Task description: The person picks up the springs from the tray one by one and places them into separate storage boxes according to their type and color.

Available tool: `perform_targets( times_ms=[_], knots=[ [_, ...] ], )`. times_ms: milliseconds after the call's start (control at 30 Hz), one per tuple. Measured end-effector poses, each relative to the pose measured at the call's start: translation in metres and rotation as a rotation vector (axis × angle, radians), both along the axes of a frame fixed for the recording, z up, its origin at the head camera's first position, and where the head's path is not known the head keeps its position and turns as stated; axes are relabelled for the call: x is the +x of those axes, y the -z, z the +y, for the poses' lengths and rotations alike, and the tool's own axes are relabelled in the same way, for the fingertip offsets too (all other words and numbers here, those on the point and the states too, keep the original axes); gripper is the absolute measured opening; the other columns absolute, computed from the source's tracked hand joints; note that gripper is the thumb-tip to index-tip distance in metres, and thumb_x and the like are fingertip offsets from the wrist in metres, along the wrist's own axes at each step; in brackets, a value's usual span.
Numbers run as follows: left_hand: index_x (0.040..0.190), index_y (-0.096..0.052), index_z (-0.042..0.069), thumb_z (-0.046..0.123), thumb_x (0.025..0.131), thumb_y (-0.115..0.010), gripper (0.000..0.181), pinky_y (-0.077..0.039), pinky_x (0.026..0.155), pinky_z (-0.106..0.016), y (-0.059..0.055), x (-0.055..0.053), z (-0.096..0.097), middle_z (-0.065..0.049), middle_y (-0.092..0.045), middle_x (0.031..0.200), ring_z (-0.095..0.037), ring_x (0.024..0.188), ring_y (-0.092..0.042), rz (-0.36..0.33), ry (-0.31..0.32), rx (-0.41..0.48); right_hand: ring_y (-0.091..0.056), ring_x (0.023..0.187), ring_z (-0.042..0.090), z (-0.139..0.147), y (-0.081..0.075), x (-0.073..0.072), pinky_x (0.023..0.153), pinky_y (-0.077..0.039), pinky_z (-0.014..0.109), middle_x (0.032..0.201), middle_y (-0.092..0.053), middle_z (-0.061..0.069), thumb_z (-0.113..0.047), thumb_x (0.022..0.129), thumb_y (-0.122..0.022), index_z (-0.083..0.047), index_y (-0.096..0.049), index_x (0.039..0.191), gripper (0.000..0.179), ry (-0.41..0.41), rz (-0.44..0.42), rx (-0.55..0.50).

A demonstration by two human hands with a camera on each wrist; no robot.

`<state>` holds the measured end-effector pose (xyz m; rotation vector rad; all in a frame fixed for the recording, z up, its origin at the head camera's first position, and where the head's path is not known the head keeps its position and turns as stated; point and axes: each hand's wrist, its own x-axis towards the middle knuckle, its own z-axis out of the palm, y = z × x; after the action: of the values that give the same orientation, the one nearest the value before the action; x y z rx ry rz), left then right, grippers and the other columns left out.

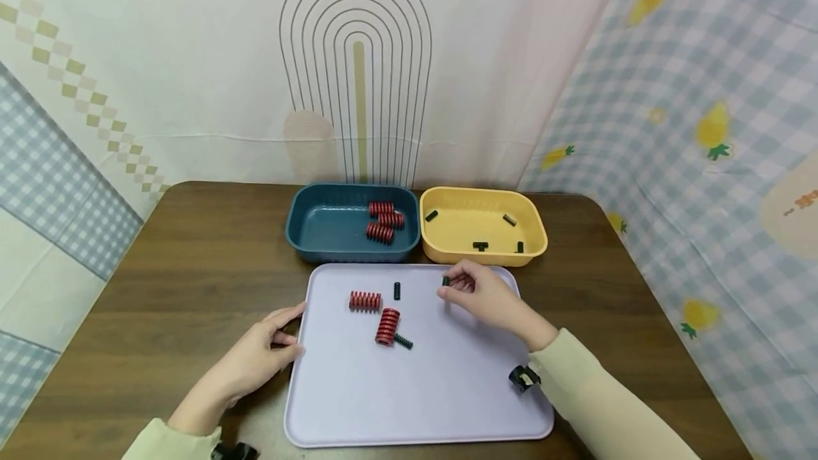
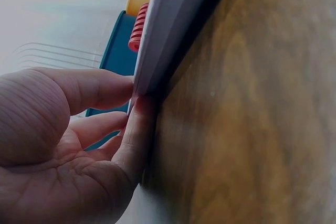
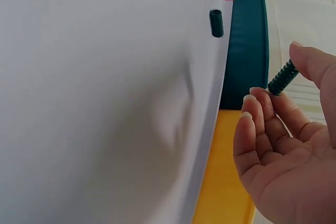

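Observation:
My right hand [image 1: 486, 297] is over the tray's far right part, pinching a small dark green spring [image 3: 283, 78] between thumb and index finger. The other fingers are loosely bent. My left hand [image 1: 258, 353] rests at the left edge of the pale lilac tray [image 1: 415, 403], thumb and fingertips touching its rim [image 2: 152, 51]. On the tray lie two red springs, one sideways [image 1: 365, 301] and one nearer the middle [image 1: 387, 326]. A green spring [image 1: 404, 341] lies against the nearer red one, and another dark green spring [image 1: 397, 291] lies toward the far edge.
Behind the tray stand a blue bin [image 1: 319, 233] with several red springs [image 1: 380, 233] and, right beside it, a yellow bin [image 1: 460, 222] with several small dark springs [image 1: 481, 245]. Everything sits on a brown wooden table [image 1: 192, 254], with patterned cloth [image 1: 211, 91] hanging behind.

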<state>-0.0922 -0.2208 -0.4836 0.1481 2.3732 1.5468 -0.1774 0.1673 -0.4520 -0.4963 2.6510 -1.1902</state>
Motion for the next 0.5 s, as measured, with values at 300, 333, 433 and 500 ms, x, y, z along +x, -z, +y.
perform_targets(
  times_ms=[300, 333, 433, 500],
  knots=[
    [0.148, -0.039, 0.007, 0.001, 0.088, -0.066, 0.066, -0.05, 0.076, -0.025, -0.001, 0.001, 0.0, -0.015, -0.037, 0.146, -0.024, 0.102, -0.057, -0.003, -0.003, 0.013, -0.058, 0.085, 0.015, 0.005, -0.011, -0.007, 0.074, -0.049, 0.032, 0.094, -0.062, -0.001, -0.039, 0.087, -0.072, -0.015, -0.063, 0.106, 0.033, 0.034, 0.03, -0.025],
    [0.148, -0.038, 0.007, 0.001, 0.088, -0.066, 0.067, -0.05, 0.076, -0.025, -0.001, 0.001, 0.0, -0.015, -0.037, 0.146, -0.024, 0.102, -0.056, -0.003, -0.002, 0.011, -0.058, 0.086, 0.015, 0.005, -0.011, -0.007, 0.074, -0.05, 0.032, 0.095, -0.062, -0.001, -0.039, 0.087, -0.072, -0.014, -0.063, 0.107, 0.033, 0.041, 0.038, -0.032],
    [0.148, -0.039, 0.006, 0.0, 0.088, -0.066, 0.066, -0.05, 0.076, -0.025, -0.001, 0.001, 0.0, -0.015, -0.037, 0.146, -0.024, 0.102, -0.056, -0.004, -0.002, 0.002, -0.058, 0.088, 0.017, 0.006, -0.012, -0.009, 0.078, -0.05, 0.034, 0.098, -0.062, 0.001, -0.037, 0.088, -0.072, -0.012, -0.062, 0.109, 0.034, 0.074, 0.068, -0.061],
    [0.148, -0.039, 0.006, 0.0, 0.088, -0.066, 0.066, -0.05, 0.076, -0.025, -0.001, 0.001, 0.0, -0.015, -0.037, 0.146, -0.024, 0.102, -0.057, -0.003, -0.001, -0.003, -0.057, 0.09, 0.017, 0.005, -0.012, -0.011, 0.079, -0.049, 0.035, 0.1, -0.061, 0.003, -0.037, 0.088, -0.071, -0.011, -0.062, 0.111, 0.037, 0.108, 0.088, -0.078]
  ],
)
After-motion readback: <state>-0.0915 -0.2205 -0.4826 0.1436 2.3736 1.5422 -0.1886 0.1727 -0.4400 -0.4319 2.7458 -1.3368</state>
